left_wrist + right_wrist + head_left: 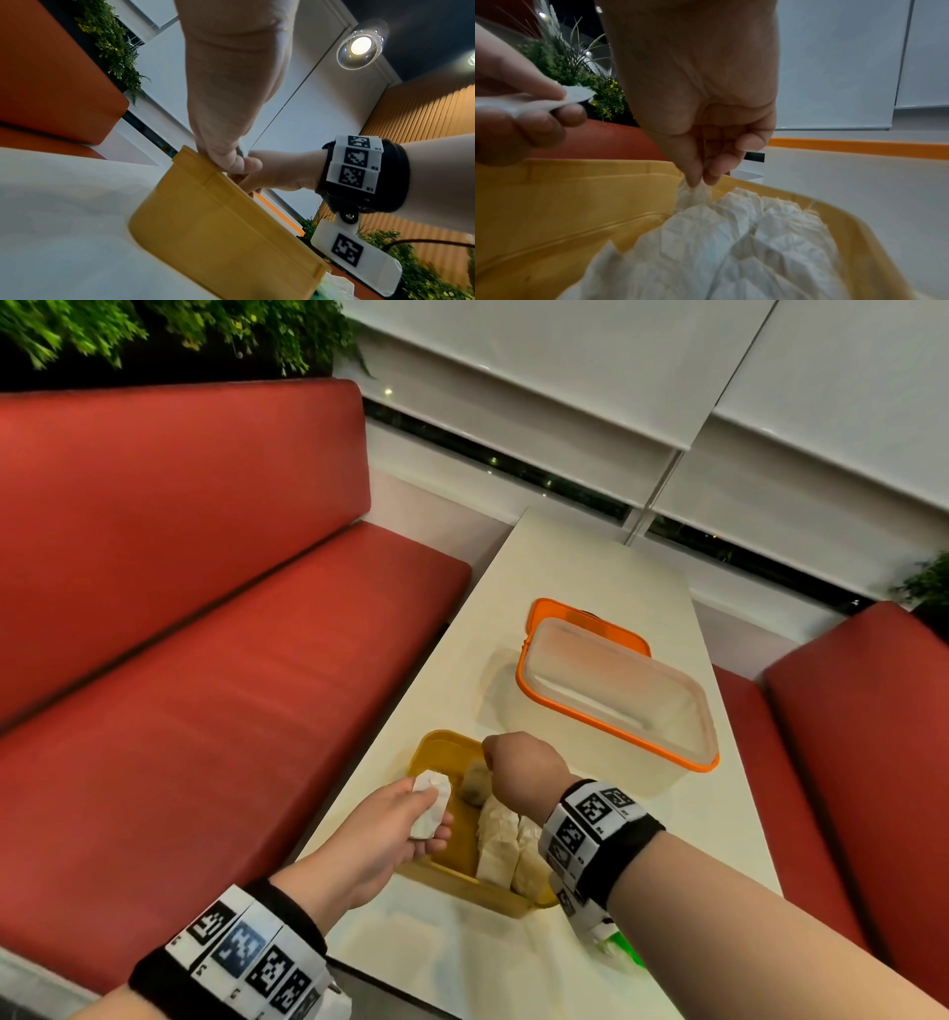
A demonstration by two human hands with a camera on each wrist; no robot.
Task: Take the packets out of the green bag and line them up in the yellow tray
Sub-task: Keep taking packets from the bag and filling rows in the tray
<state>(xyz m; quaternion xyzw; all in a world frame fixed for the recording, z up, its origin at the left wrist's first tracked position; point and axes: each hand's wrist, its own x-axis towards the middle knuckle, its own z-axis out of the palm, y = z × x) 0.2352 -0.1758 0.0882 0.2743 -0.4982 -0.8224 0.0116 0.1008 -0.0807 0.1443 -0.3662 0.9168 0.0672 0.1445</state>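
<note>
Right hand (700,85): thumb and fingertips (713,174) pinched together on the top corner of a white paper packet (695,194) standing in the yellow tray (436,749). In the head view this packet sits at the tray's 12 o'clock end, under the knuckles.

Left hand (395,824): fingers curled round a second white packet (431,806), held above the tray's 9 o'clock rim, clear of the floor of the tray. The two hands are near each other but not touching.

Tray contents: several packets (500,845) lie side by side along the 3 o'clock side, touching one another; exact count unclear, as the right wrist covers part of the row.

Green bag (624,950): only a green sliver shows at the tray's 5 o'clock, behind the right forearm. Whether any packets remain inside cannot be told.

Beyond the tray, at 1 o'clock on the white table (590,557), stands a clear container with orange rim (616,695). Red bench seats (205,660) on either side.

Judged step: placing and straightening, row partly built. Next move probably calls for letting go of the pinched corner once that packet sits square, then lowering the left hand's packet into the open yellow strip at 9 o'clock, parallel to the rest. Packets look light and crumpled, so they may tip or overlap.
</note>
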